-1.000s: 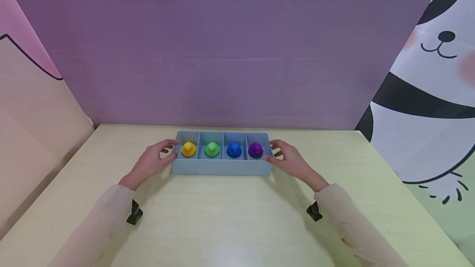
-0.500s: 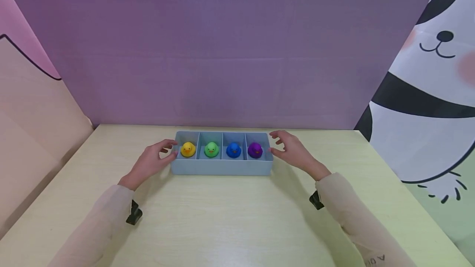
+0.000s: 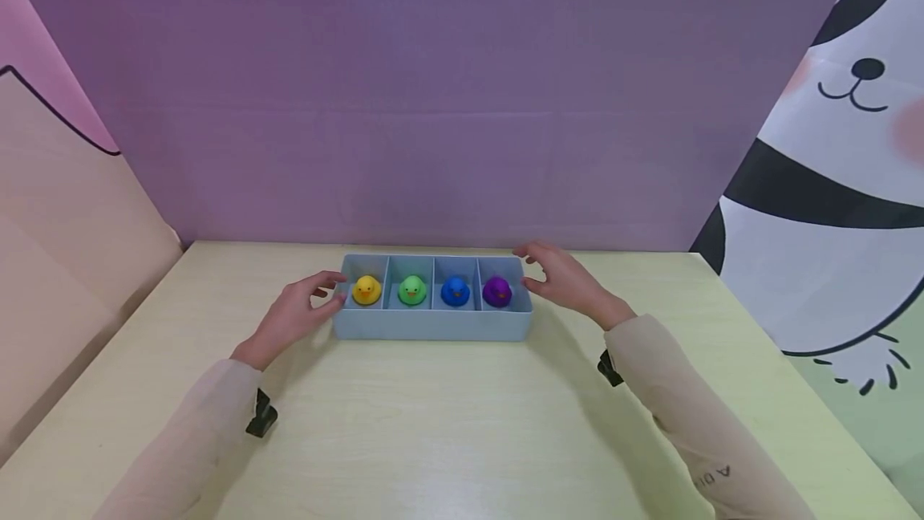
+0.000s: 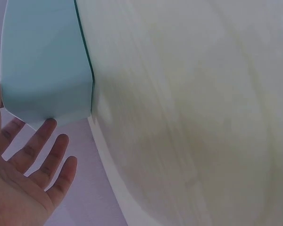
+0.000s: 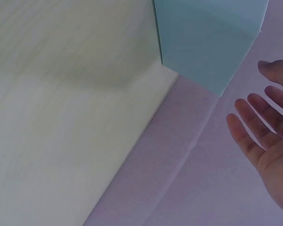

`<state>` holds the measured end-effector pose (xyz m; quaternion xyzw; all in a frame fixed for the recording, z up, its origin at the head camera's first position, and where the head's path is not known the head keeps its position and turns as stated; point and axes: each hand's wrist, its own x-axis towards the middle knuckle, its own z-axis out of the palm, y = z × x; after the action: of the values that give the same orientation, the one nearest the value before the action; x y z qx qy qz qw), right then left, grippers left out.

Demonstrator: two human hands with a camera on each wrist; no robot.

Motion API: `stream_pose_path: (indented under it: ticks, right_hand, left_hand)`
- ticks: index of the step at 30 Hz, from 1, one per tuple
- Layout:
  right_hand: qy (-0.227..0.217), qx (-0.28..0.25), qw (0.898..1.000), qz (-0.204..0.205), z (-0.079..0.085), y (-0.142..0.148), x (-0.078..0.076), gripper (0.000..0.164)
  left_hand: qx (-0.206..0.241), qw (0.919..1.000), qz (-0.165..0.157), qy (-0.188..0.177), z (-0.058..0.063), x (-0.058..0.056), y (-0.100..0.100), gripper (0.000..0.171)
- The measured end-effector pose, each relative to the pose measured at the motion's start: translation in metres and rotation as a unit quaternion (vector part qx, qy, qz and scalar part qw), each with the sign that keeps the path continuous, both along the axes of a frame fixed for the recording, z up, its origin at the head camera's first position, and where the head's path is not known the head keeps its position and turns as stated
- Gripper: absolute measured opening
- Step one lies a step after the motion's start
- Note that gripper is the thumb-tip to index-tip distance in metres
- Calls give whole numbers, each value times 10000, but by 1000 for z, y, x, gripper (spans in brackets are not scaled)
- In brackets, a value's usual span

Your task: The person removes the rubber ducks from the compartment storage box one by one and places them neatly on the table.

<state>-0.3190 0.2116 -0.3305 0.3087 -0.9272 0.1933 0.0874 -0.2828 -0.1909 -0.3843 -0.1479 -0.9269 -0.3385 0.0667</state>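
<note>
A light blue box (image 3: pixel 433 326) with several compartments in a row sits on the table near its back edge. From left to right its compartments hold a yellow rubber duck (image 3: pixel 366 290), a green duck (image 3: pixel 412 291), a blue duck (image 3: pixel 455 292) and a purple duck (image 3: pixel 497 292). My left hand (image 3: pixel 292 315) is at the box's left end, thumb and fingertips right at the rim. In the left wrist view its fingers (image 4: pixel 49 162) are spread beside the end wall. Off the right end, my right hand (image 3: pixel 566 279) is raised with fingers apart, holding nothing.
The pale wooden table (image 3: pixel 433 432) extends in front of the box and to both sides. Close behind stands a purple backdrop (image 3: pixel 447 103). A panda print (image 3: pixel 852 183) covers the right side, a pink and beige panel (image 3: pixel 65 223) the left.
My right hand has let go of the box's right end and moved up and back, toward the far right corner. My left hand, the box and the ducks have stayed in place.
</note>
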Motion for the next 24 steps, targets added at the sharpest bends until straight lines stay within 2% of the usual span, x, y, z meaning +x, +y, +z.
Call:
stream_pose_path:
  ticks: [10,24]
  right_hand:
    - [2,491,9983,306,-2,-10,-10,38]
    - [77,1093,9933,368,-14,-19,-17,33]
  left_hand:
    - [58,10000,35,-30,-1,0,0,38]
    - [118,9999,75,-35,-1,-1,0,39]
